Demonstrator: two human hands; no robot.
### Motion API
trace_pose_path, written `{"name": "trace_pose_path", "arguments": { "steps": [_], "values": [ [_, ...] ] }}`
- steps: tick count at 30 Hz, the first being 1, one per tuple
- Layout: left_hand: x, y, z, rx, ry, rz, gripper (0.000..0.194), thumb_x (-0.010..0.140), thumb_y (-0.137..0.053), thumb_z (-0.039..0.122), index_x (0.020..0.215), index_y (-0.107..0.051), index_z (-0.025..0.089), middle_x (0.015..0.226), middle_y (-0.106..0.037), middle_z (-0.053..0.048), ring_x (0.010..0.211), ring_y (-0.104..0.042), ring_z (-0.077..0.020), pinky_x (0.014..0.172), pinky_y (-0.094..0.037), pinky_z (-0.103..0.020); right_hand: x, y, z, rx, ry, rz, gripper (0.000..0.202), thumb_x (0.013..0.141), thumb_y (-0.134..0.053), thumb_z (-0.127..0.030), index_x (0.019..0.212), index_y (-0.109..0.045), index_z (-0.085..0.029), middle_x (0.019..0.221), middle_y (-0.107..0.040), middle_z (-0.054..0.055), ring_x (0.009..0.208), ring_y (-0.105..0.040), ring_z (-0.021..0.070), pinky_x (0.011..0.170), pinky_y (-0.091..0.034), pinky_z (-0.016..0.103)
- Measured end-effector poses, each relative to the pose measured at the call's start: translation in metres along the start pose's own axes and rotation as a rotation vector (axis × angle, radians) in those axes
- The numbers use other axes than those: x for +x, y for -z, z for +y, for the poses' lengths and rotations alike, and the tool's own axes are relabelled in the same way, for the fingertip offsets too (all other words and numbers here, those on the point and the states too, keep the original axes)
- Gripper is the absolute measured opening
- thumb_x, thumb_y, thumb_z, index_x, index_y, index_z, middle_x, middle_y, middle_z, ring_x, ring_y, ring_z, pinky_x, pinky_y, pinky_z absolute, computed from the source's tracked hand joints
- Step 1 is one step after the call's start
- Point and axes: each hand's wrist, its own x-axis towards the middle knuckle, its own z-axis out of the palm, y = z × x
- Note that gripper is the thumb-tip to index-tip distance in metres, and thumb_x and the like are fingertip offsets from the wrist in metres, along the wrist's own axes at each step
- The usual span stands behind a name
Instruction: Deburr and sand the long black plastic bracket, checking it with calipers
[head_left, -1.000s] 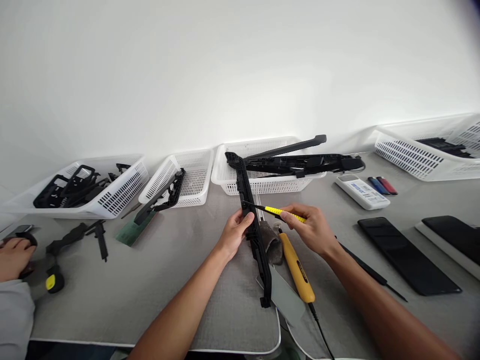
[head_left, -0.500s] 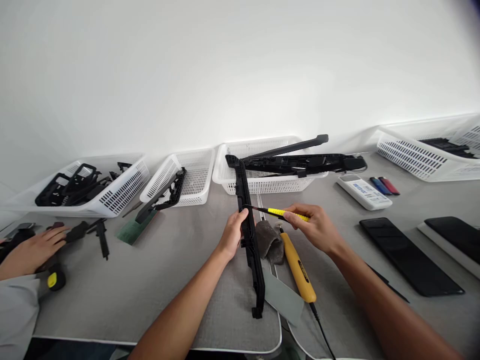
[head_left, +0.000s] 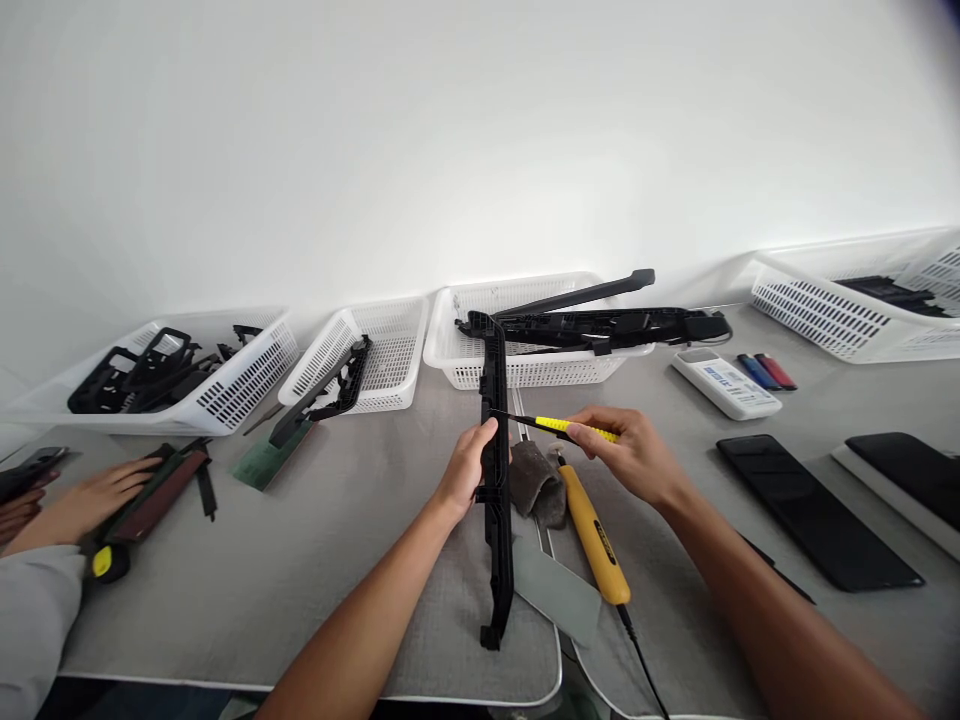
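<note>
My left grip [head_left: 463, 470] pinches a long black plastic strip [head_left: 496, 465], seemingly unfinished; my right grip [head_left: 630, 452] pinches a slim yellow-and-black tool [head_left: 553, 424].

Baskets [head_left: 247, 390] line the counter's [head_left: 315, 580] back edge, barring the way to the wall. Toward the front edge, a hand could pass between the green card [head_left: 271, 458] and the left forearm [head_left: 382, 580]. Farther right, the left hand [head_left: 466, 468] and its black strip [head_left: 496, 520] block it, with the cloth [head_left: 534, 480] and corded tool [head_left: 596, 535] just beyond. The right hand [head_left: 626, 450] reaches across with a yellow-handled tool [head_left: 556, 426]. A narrow lane runs between calculator [head_left: 724, 382] and phone [head_left: 817, 512].
</note>
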Motion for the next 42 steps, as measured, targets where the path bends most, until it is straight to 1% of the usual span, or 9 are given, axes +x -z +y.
{"name": "trace_pose_path", "arguments": {
  "steps": [5,10,14,20,24,27,32,37,42],
  "values": [
    [-0.001,0.002,0.001,-0.011,0.011,-0.018,0.052,0.078,-0.075,0.069,0.084,-0.065,0.018,0.060,-0.057,0.004,0.044,-0.046,-0.0099,0.042,-0.035,-0.024,0.001,0.002,0.000,0.000,-0.026,0.074,0.057,0.091,-0.065,-0.072,0.086,-0.080,-0.017,0.065,-0.058,0.002,0.062,-0.048,0.0167,0.057,-0.034,0.030],
    [0.002,0.004,-0.002,-0.031,-0.016,-0.051,0.052,0.080,-0.073,0.069,0.092,-0.066,0.019,0.059,-0.055,0.005,0.043,-0.044,-0.0098,0.041,-0.034,-0.024,0.001,0.003,-0.002,0.002,-0.025,-0.046,0.056,0.091,-0.064,-0.072,0.080,-0.078,-0.018,0.064,-0.055,0.000,0.061,-0.046,0.0158,0.057,-0.032,0.030],
    [0.004,0.005,-0.004,-0.029,-0.058,-0.047,0.054,0.080,-0.073,0.070,0.091,-0.065,0.018,0.058,-0.052,0.007,0.042,-0.042,-0.0086,0.042,-0.034,-0.024,0.001,0.005,-0.002,0.021,-0.045,0.064,0.055,0.090,-0.066,-0.071,0.085,-0.079,-0.018,0.066,-0.059,0.002,0.063,-0.049,0.0169,0.057,-0.035,0.030],
    [0.001,0.002,0.000,0.001,-0.067,-0.058,0.042,0.081,-0.071,0.058,0.093,-0.064,0.019,0.056,-0.053,0.007,0.040,-0.044,-0.0101,0.041,-0.035,-0.024,0.001,0.004,-0.002,0.004,-0.005,-0.001,0.057,0.090,-0.066,-0.072,0.081,-0.079,-0.018,0.064,-0.058,0.001,0.063,-0.050,0.0168,0.058,-0.036,0.030],
    [-0.002,0.001,0.002,-0.034,-0.061,-0.081,0.034,0.079,-0.068,0.051,0.093,-0.062,0.020,0.056,-0.053,0.007,0.039,-0.042,-0.0102,0.038,-0.033,-0.025,0.001,0.004,-0.002,-0.011,-0.018,0.064,0.060,0.090,-0.064,-0.075,0.085,-0.080,-0.018,0.065,-0.060,0.002,0.063,-0.050,0.0173,0.058,-0.037,0.030],
    [-0.005,0.000,0.004,-0.062,-0.083,-0.070,0.032,0.079,-0.067,0.047,0.096,-0.064,0.020,0.058,-0.054,0.007,0.040,-0.041,-0.0097,0.039,-0.032,-0.024,0.000,0.005,-0.003,-0.008,-0.016,0.023,0.057,0.090,-0.065,-0.073,0.084,-0.079,-0.018,0.065,-0.059,0.002,0.062,-0.049,0.0172,0.057,-0.035,0.030],
    [-0.009,-0.004,0.007,-0.045,-0.092,-0.004,0.031,0.085,-0.069,0.050,0.089,-0.060,0.021,0.059,-0.053,0.007,0.044,-0.041,-0.0098,0.042,-0.032,-0.024,0.000,0.004,-0.002,-0.009,0.027,-0.064,0.055,0.094,-0.063,-0.071,0.083,-0.078,-0.019,0.068,-0.061,0.002,0.065,-0.050,0.0173,0.058,-0.036,0.030],
    [-0.009,-0.005,0.008,-0.021,-0.113,-0.005,0.034,0.086,-0.070,0.052,0.080,-0.056,0.022,0.059,-0.051,0.006,0.045,-0.041,-0.0095,0.043,-0.032,-0.024,0.000,0.004,0.001,0.003,-0.006,0.002,0.051,0.094,-0.066,-0.067,0.085,-0.079,-0.019,0.066,-0.058,0.001,0.063,-0.048,0.0168,0.057,-0.034,0.030],
    [-0.009,-0.004,0.007,-0.023,-0.094,-0.007,0.035,0.086,-0.071,0.054,0.087,-0.060,0.021,0.059,-0.052,0.006,0.045,-0.041,-0.0097,0.043,-0.033,-0.024,0.000,0.003,-0.001,0.022,0.003,-0.021,0.051,0.092,-0.067,-0.068,0.081,-0.078,-0.019,0.065,-0.059,0.001,0.063,-0.049,0.0168,0.058,-0.035,0.030]
  ]
}}
